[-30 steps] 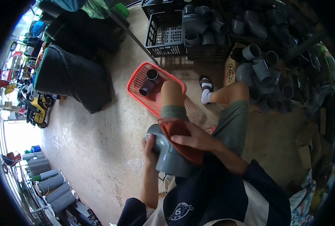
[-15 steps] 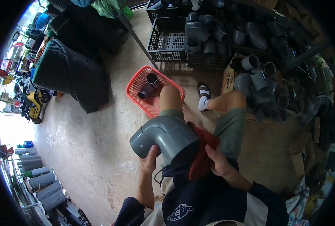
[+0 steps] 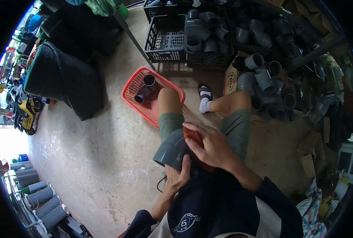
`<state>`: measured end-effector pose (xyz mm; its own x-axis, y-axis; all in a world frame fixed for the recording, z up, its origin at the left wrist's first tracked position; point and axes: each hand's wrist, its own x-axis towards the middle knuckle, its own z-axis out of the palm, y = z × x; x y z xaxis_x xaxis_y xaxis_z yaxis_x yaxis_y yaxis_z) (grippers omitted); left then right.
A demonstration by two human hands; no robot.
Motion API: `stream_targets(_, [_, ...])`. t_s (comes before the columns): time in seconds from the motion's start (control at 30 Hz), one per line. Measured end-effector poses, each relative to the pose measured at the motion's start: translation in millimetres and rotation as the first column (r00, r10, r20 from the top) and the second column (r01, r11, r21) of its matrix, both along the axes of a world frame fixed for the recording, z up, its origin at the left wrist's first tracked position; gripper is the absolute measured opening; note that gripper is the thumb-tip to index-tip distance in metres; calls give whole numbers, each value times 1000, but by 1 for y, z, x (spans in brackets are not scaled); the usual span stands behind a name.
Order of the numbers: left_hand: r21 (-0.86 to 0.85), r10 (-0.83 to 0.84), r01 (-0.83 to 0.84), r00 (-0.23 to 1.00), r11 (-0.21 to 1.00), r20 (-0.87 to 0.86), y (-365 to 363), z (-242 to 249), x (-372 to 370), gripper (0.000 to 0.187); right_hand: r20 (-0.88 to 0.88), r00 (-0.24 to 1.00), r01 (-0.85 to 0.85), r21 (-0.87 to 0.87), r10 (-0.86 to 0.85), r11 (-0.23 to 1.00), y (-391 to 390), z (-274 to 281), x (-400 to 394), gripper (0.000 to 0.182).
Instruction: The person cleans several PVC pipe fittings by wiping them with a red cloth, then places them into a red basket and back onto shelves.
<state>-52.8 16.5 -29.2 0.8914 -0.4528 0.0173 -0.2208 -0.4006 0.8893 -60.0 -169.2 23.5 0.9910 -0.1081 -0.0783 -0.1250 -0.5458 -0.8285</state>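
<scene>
A large grey pipe elbow point(image 3: 171, 150) lies over my lap, one open end toward the lower left. My left hand point(image 3: 179, 174) grips its lower edge, with the thumb up on the outer surface. My right hand point(image 3: 212, 146) presses a red cloth point(image 3: 193, 137) against the upper right part of the elbow and hides that part. Just beyond my knee stands a red plastic basket point(image 3: 130, 97) with a smaller grey pipe fitting point(image 3: 144, 92) inside.
Black crates point(image 3: 166, 37) stand at the top, some full of grey fittings. A cardboard box point(image 3: 232, 79) heaped with elbows point(image 3: 265, 81) is at the right. Dark rolled mesh point(image 3: 65, 79) stands at the left, with grey rolls point(image 3: 51, 206) at the lower left.
The elbow has turned and come closer to my body. My right hand has moved from beside the elbow onto it with the red cloth. My left hand has shifted right and down.
</scene>
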Motion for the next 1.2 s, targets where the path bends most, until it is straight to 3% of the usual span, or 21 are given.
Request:
stream_targets(0.1, [-250, -10, -21, 992, 968, -122, 13, 7, -4, 33, -350, 931, 94, 509, 107, 856, -23, -1, 19, 40])
stream_targets(0.17, [-392, 85, -242, 922, 887, -377, 22, 11, -4, 38, -374, 887, 231, 867, 270, 441, -29, -31, 22, 41])
stream_targets(0.2, [-493, 128, -392, 865, 777, -485, 15, 18, -1, 39, -448, 851, 380, 886, 274, 266, -17, -10, 18, 49])
stream_targets(0.23, [-560, 147, -538, 791, 630, -594, 6, 26, 2, 41, -269, 930, 279, 960, 250, -5, -5, -15, 13, 51])
stream_targets(0.27, [-601, 118, -478, 835, 641, -538, -4, 37, 7, 48, -99, 979, 145, 952, 178, -270, 8, -23, 4, 52])
stream_targets(0.37, [-727, 29, -536, 813, 429, -582, -38, 36, 3, 51, -332, 898, 322, 943, -290, -83, 54, -14, -5, 60])
stream_targets(0.47, [-512, 233, -600, 758, 614, -609, -51, 25, 0, 53, -261, 817, 245, 964, -514, -100, 56, -19, 7, 59])
stream_targets(0.5, [-428, 297, -616, 739, 661, -604, -51, 17, 1, 54, -164, 840, 133, 986, -517, -98, 36, -14, 13, 58])
stream_targets(0.53, [-433, 336, -429, 901, 793, -276, -40, -12, -7, 53, -69, 850, 24, 995, -522, -94, 23, -11, 16, 56])
stream_targets(0.57, [-377, 356, -299, 930, 877, 90, -29, -40, -15, 51, -5, 837, 17, 1000, -547, 17, 18, -12, 19, 57])
stream_targets(0.6, [-471, 268, -410, 901, 781, -341, -32, -23, -22, 52, 62, 820, 13, 992, -569, 128, 13, -14, 22, 58])
stream_targets(0.63, [-485, 78, -548, 713, 682, -697, -36, -14, -25, 52, 127, 802, 18, 972, -583, 236, 9, -17, 23, 59])
stream_targets(0.7, [-582, 17, -460, 794, 671, -608, -52, -9, -15, 60, 256, 773, 39, 894, -580, 446, 0, -22, 24, 60])
stream_targets(0.77, [-570, 13, -439, 800, 694, -600, -63, 5, 1, 68, 276, 773, 81, 849, -571, 521, 8, -21, 21, 62])
stream_targets(0.8, [-565, 13, -430, 804, 704, -595, -66, 13, 8, 72, 235, 785, 110, 858, -573, 502, 32, -20, 17, 64])
stream_targets(0.9, [-442, -124, -9, 955, 897, -271, -54, 41, 29, 68, 141, 866, 91, 898, -479, 430, 41, -50, 1, 71])
stream_targets(0.97, [-274, -124, 68, 974, 959, -192, -45, 43, 27, 71, 246, 817, 115, 818, -522, 564, 36, -59, 6, 73])
stream_targets(1.03, [-59, -146, 139, 981, 988, -130, -43, 63, 25, 73, 537, 669, 223, 514, -514, 828, 18, -51, 20, 71])
stream_targets(1.1, [6, -190, 191, 976, 982, -102, -49, 82, 29, 76, 787, 558, 314, 90, -261, 945, -14, -40, 27, 69])
stream_targets(1.13, [0, -215, 216, 972, 976, -98, -53, 87, 32, 77, 849, 526, 343, -149, -58, 927, -27, -33, 25, 68])
stream_targets(1.2, [108, -241, 244, 970, 964, -37, -55, 90, 35, 82, 758, 650, 343, -355, 52, 870, -34, -6, 18, 60])
